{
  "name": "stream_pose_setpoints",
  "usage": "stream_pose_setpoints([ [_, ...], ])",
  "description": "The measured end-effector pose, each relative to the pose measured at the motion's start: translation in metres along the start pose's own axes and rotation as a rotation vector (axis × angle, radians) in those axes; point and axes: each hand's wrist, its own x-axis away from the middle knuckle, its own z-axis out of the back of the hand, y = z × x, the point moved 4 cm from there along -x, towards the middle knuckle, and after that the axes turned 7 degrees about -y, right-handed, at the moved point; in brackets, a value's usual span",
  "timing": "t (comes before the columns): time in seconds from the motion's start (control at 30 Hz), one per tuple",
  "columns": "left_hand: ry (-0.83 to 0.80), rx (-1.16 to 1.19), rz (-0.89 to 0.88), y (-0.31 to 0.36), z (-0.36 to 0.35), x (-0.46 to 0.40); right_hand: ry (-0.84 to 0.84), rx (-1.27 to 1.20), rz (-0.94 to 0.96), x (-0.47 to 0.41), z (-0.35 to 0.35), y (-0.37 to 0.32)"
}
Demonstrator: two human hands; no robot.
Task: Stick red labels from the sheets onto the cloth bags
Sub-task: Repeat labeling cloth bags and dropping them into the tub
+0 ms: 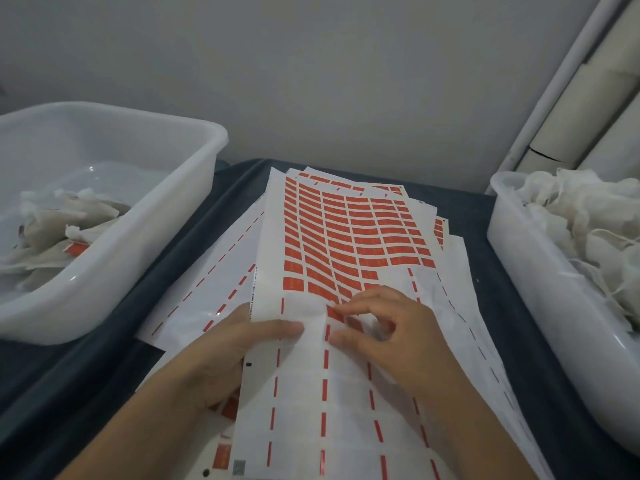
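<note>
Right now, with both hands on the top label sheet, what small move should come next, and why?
Probably peel that red label the rest of the way off. The right hand is picking at it on the edge of the remaining labels, while the left hand holds the sheet flat.

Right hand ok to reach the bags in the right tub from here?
Probably yes: the right hand, picking at a label on the top sheet, has open table toward the right tub, whose bags lie uncovered.
</note>
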Motion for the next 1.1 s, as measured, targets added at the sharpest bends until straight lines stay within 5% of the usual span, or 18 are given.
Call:
stream_pose_setpoints([
  [0.47,0.168,-0.485,-0.202,0.013,-0.006,0.007,0.058,0.029,0.106,0.002,-0.005,-0.003],
  [0.87,0.135,-0.425,-0.193,0.014,-0.002,0.007,-0.005,-0.018,0.19,0.004,0.0,-0.006],
  [1.1,0.106,-0.323,-0.201,0.014,0.001,0.006,0.159,0.369,0.355,0.007,-0.003,-0.011],
])
